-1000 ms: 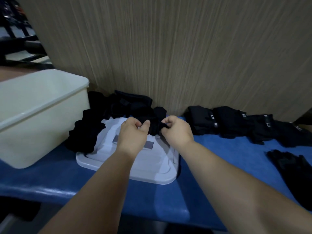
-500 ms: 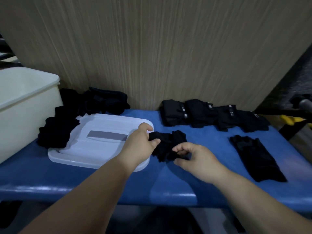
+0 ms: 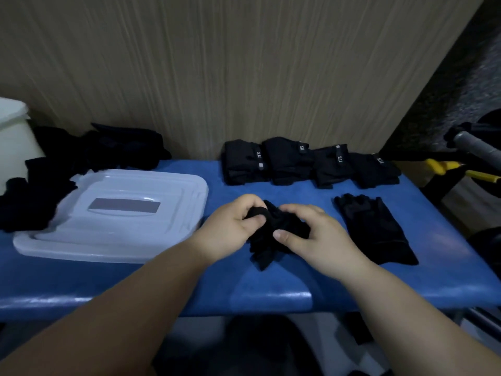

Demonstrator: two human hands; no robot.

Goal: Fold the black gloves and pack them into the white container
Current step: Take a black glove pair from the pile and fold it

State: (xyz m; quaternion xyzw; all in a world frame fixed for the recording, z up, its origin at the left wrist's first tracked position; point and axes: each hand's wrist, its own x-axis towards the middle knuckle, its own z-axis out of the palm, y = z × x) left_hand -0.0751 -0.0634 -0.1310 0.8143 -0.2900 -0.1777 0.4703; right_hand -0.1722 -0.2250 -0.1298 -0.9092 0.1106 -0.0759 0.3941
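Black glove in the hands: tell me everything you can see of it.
The black glove is soft dark fabric, bunched rather than flat, loose ends trailing toward the near edge. It rests on the blue table between the white lid and a flat glove, touching neither. The left hand pinches its upper left fold; the right hand curls over its right side, thumb pressing on top.

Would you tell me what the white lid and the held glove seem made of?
White lid: likely moulded plastic, smooth and semi-glossy, with highlights along its ridges. Glove: seemingly soft matte black fabric, bunched between left hand and right hand.
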